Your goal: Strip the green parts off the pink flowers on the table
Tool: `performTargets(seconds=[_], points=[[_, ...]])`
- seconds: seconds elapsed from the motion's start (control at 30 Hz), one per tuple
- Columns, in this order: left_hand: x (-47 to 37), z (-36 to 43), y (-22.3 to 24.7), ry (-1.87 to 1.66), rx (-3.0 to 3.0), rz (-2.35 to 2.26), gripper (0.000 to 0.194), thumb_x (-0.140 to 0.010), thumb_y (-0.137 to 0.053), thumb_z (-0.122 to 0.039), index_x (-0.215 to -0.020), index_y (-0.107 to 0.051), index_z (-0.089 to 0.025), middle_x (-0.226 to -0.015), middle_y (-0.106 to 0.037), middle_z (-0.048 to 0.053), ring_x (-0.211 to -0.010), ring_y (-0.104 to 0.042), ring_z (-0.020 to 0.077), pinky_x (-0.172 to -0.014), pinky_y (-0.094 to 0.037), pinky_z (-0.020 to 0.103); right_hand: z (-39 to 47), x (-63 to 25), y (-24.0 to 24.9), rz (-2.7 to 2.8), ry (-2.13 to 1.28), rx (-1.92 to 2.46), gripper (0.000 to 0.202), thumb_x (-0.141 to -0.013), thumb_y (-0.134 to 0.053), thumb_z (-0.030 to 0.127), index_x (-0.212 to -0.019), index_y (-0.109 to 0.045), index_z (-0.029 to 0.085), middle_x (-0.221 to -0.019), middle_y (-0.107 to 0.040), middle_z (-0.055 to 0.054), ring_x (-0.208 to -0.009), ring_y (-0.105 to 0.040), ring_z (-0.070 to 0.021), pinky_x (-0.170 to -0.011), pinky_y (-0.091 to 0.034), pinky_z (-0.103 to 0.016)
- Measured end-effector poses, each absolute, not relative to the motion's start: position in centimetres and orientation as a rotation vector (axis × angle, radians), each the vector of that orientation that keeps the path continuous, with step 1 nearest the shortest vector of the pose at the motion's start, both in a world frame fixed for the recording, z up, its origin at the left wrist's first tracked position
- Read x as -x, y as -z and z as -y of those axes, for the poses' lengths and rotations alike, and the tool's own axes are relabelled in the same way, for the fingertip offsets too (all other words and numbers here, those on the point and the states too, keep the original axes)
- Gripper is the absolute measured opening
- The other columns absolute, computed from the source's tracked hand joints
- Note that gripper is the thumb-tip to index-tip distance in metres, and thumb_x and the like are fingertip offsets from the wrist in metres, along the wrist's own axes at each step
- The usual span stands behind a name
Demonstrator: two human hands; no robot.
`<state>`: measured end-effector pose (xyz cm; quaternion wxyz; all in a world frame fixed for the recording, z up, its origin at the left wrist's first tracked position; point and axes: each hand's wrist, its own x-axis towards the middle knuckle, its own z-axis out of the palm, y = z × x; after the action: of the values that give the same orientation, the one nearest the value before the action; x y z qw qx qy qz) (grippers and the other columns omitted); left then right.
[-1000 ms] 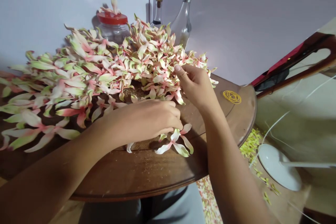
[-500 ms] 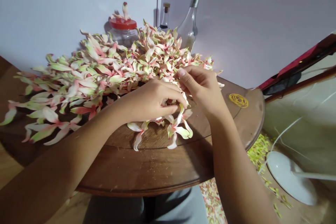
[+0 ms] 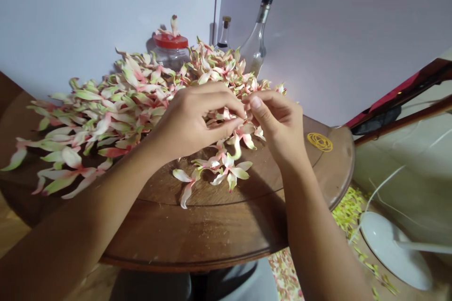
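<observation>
While both hands meet above the middle of the surface (image 3: 219, 235), left hand (image 3: 192, 120) and right hand (image 3: 277, 120) pinch one small cluster of blossoms (image 3: 229, 115) between fingertips, a few blooms dangling below toward the wood. Judgement: very light, soft, bruise-prone petals; grip at the stem base, not the petal tips. Big loose pile of flowers (image 3: 116, 103) covers the far-left part of the surface, too many to count. Far edge: one red-lidded jar (image 3: 171, 51), two glass bottles, tall one (image 3: 256, 42) and small one (image 3: 223, 33). One bunch of yellow rubber bands (image 3: 319, 141) near the right edge.
</observation>
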<state>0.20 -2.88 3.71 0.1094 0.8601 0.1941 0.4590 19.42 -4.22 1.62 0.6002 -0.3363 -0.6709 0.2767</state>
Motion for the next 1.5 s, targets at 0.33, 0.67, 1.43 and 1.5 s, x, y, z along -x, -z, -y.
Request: performTargets(seconds=[0.33, 0.67, 1.43, 1.5], points=[[-0.9, 2.6, -2.9, -1.441, -2.181, -0.622, 0.017, -0.09, -0.064, -0.017, -0.105, -0.072, -0.017, -0.104, -0.073, 0.007, -0.093, -0.071, 0.0171, -0.082, -0.062, 0.03, 3.7, -18.6, -0.7, 1.607, -0.724, 0.701, 0.022, -0.078, -0.083, 0.038, -0.085, -0.068, 0.024, -0.078, -0.069, 0.001, -0.069, -0.064, -0.0142, -0.066, -0.054, -0.03], [-1.1, 2.0, -2.0, -1.469, -2.058, -0.654, 0.02, -0.087, -0.075, -0.031, -0.101, -0.073, -0.018, -0.097, -0.076, 0.006, -0.084, -0.073, 0.0168, -0.072, -0.064, 0.027, 4.1, -18.4, -0.4, 1.609, -0.648, 0.743, 0.03, -0.078, -0.081, 0.046, -0.084, -0.061, 0.025, -0.075, -0.063, 0.002, -0.065, -0.06, -0.014, -0.063, -0.05, -0.031], [-0.9, 2.5, -2.6, -1.538, -2.279, -0.887, 0.008, -0.087, -0.07, -0.026, -0.086, -0.073, -0.018, -0.096, -0.076, 0.005, -0.087, -0.071, 0.0174, -0.08, -0.059, 0.029, 3.2, -18.6, 0.2, 1.731, -0.431, 0.802, 0.03, -0.085, -0.074, 0.049, -0.088, -0.061, 0.022, -0.075, -0.061, 0.002, -0.068, -0.057, -0.0122, -0.063, -0.046, -0.028], [-0.8, 2.2, -2.5, -1.472, -2.226, -0.855, 0.011, -0.086, -0.073, -0.028, -0.086, -0.073, -0.017, -0.089, -0.076, 0.004, -0.08, -0.071, 0.0163, -0.074, -0.058, 0.027, 3.3, -18.6, 0.1, 1.739, -0.387, 0.805, 0.03, -0.086, -0.074, 0.048, -0.087, -0.06, 0.022, -0.073, -0.058, 0.003, -0.065, -0.053, -0.0112, -0.06, -0.043, -0.027]])
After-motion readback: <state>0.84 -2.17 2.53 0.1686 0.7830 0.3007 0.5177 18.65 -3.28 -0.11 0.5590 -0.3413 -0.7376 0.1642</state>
